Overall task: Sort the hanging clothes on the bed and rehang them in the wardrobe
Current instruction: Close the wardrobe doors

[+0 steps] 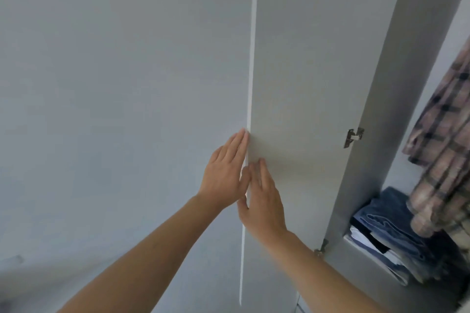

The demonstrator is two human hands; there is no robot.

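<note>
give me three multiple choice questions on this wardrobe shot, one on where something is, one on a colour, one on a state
1. Where is the plaid shirt?
A. hanging inside the wardrobe at right
B. in the left hand
C. on the floor

2. What colour is the top garment of the folded stack?
A. red
B. blue
C. yellow

3. How is the wardrobe door?
A. shut flush
B. taken off
C. swung open, both hands at its edge

Answers: 1 A, it hangs above the stack in the open compartment. 2 B, it looks like blue denim. 3 C, the hinge shows, with the left hand and right hand flat at the edge.
</note>
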